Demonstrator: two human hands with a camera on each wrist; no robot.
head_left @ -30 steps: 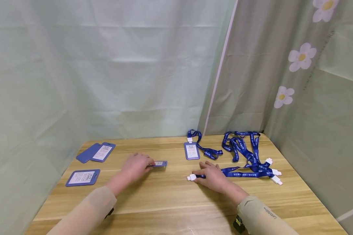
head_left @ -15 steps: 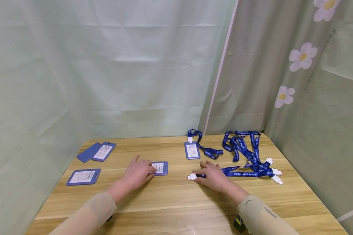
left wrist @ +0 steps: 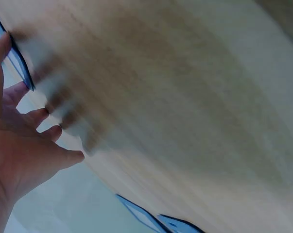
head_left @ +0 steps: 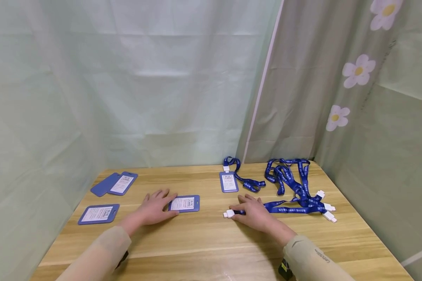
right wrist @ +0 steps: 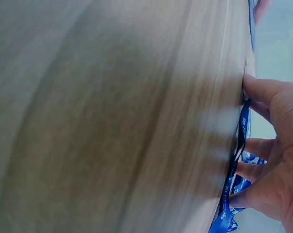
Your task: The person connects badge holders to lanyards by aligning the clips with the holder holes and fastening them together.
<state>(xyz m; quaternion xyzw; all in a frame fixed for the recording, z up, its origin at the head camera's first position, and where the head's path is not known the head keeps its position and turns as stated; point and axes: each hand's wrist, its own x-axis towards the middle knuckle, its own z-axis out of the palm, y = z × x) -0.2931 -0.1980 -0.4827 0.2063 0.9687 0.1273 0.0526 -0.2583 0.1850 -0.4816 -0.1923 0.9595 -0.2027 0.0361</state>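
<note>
My left hand (head_left: 154, 207) has its fingers spread at the left end of a blue badge holder (head_left: 184, 203), which lies flat with its printed white card facing up. In the left wrist view, the thumb and index fingertip touch that badge holder (left wrist: 21, 63) while the other fingers stay apart from it. My right hand (head_left: 254, 212) pinches the end of a blue lanyard (head_left: 292, 209) just behind its white plastic clip (head_left: 229, 213). From the right wrist view, the strap (right wrist: 241, 128) runs along the tabletop under the fingers.
On the left lie several more badge holders (head_left: 98, 214), two of them overlapping (head_left: 123, 183). Behind my right hand is a badge holder (head_left: 229, 182) clipped to a lanyard (head_left: 237, 171). Tangled lanyards (head_left: 299, 187) with white clips cover the right. Curtains (head_left: 172, 97) hang beyond the wooden table (head_left: 204, 249).
The badge holder was tilted up in my left hand and now lies flat. That hand has slid left to its end, fingers spreading. My right hand stays on the lanyard end.
</note>
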